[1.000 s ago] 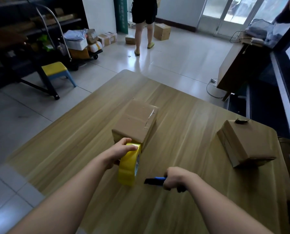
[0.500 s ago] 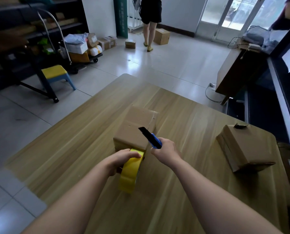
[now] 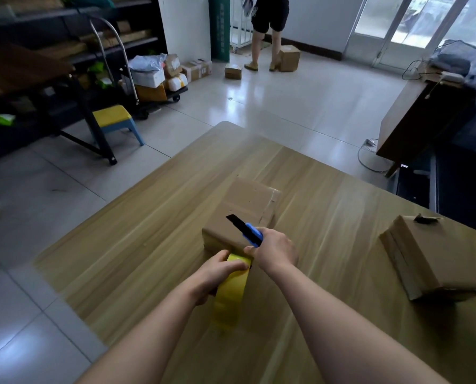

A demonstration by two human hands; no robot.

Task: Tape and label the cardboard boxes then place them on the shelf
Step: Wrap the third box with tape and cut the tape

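The cardboard box [image 3: 242, 206] being taped lies around the middle of the wooden table [image 3: 137, 245], one corner pointing toward the table's far rounded corner, with clear tape wrinkled along its right end. A roll of yellow tape [image 3: 228, 297] stands on edge against the box's near end. The left hand [image 3: 217, 275] grips the roll, fingers curled over its top. The right hand [image 3: 275, 252] is closed around a blue utility knife [image 3: 249, 232], whose black blade is out and angled up and left over the box's top. The right thumb sits just beside the top of the roll.

A broad strip of wood separates this box from a second cardboard box [image 3: 430, 259], which sits near the table's right edge with a dark scrap on its far top edge. Wide stretches of tabletop lie between the middle box and the left and far edges.

Beyond the left edge, on the tiled floor, stand a yellow-topped blue stool [image 3: 115, 120], dark shelving [image 3: 51, 51] and a trolley [image 3: 156, 90] loaded with parcels. Another person [image 3: 268, 26] stands at the far wall among small boxes. A brown desk [image 3: 414, 117] stands to the right, well apart from the table.
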